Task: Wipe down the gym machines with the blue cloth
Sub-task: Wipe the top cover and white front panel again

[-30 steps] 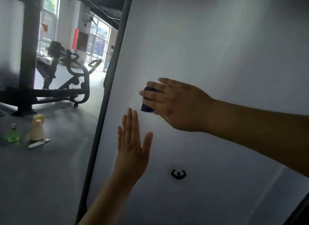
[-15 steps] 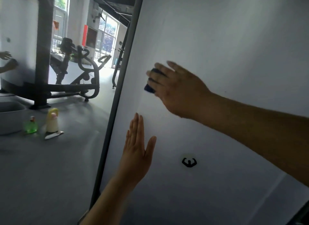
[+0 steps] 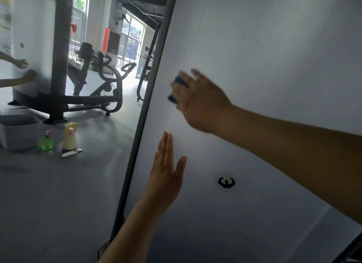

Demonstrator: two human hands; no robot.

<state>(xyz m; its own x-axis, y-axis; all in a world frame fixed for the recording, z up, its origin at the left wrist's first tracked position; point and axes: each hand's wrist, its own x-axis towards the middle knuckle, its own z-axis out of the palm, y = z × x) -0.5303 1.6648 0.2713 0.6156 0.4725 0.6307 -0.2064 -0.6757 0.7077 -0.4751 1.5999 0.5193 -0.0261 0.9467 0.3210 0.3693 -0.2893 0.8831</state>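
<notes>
**Cloth high on the white panel, under the right hand**

The cloth [image 3: 173,99] lies against the panel [image 3: 274,47], near its dark left frame [image 3: 148,98]. It is mostly hidden. Two dark blue bits show past the fingertips, one above the other, so its visible long axis runs roughly up-down and leans slightly. Which way its ends point cannot be told.

The right hand [image 3: 197,100] is blurred. Its forearm slants in from the lower right, and its fingers bend over the cloth, gripping it against the panel.

The left hand [image 3: 166,176] is lower and flat on the panel, with fingers straight, pressed together and pointing up. The thumb is splayed right. A black logo [image 3: 226,182] sits near it, to the right.

On the floor to the left are a grey tub [image 3: 19,131], a green bottle [image 3: 46,142], a cream bottle [image 3: 70,139] and a tube [image 3: 71,152].
</notes>
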